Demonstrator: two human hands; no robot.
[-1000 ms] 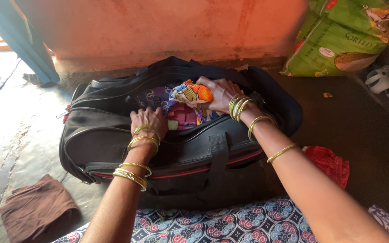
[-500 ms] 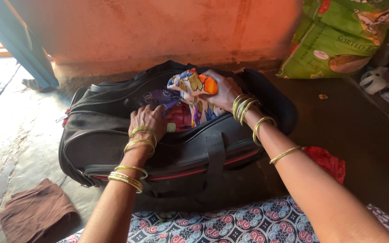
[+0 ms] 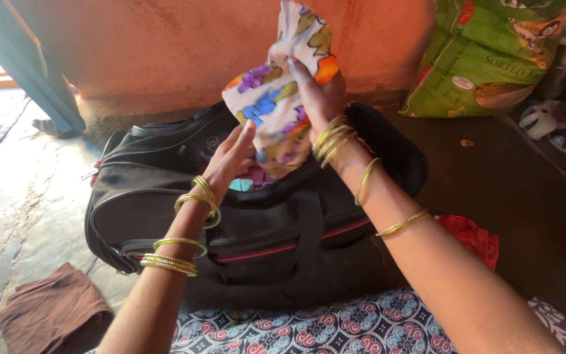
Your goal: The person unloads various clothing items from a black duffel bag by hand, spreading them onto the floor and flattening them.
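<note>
A black duffel bag (image 3: 158, 203) with red piping lies open on the floor, with more clothes showing inside. My right hand (image 3: 316, 88) grips a colourful printed cloth (image 3: 273, 105), white with orange, purple, blue and yellow patches, and holds it up above the bag's opening. My left hand (image 3: 234, 154) is raised over the opening with fingers spread, its fingertips touching the cloth's lower left edge. Both wrists carry several gold bangles.
A folded brown cloth (image 3: 50, 308) lies on the floor at front left. A red cloth (image 3: 473, 236) lies right of the bag. A green printed sack (image 3: 492, 56) leans at the back right by the orange wall. A patterned fabric (image 3: 335, 324) covers my lap.
My right hand has lifted the printed cloth up out of the bag. My left hand has left the bag's rim and risen to the cloth's edge.
</note>
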